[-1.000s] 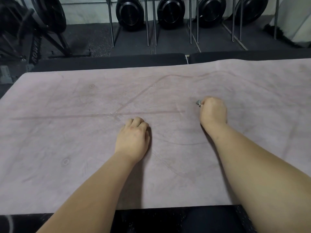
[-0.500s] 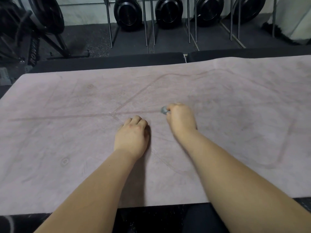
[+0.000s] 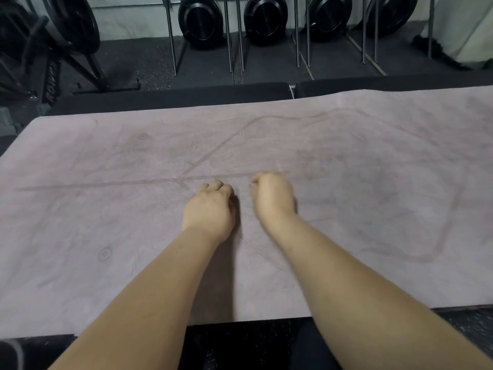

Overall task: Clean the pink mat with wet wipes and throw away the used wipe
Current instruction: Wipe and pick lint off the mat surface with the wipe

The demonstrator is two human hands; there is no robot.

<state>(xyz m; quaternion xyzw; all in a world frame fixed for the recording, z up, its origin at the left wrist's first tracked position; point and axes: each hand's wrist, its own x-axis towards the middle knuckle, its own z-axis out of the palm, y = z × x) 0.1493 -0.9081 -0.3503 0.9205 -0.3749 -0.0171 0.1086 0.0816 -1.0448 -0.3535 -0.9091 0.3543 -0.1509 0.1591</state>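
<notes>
A dark, speckled rubber floor carries everything. Two black padded floor cushions lie end to end on it, a narrow gap between them. A wide, flat pink mat marked with faint darker lines is spread over them, its far edge short of theirs. Behind, a row of black round-housed machines with upright metal rails stands on the floor.

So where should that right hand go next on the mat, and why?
Probably a stroke out to the right, slightly nearer the body. The right hand, curled as if round a wipe hidden from view, sits beside the left hand, which rests on the pink mat and blocks the way left; darker smears lie to the right.
</notes>
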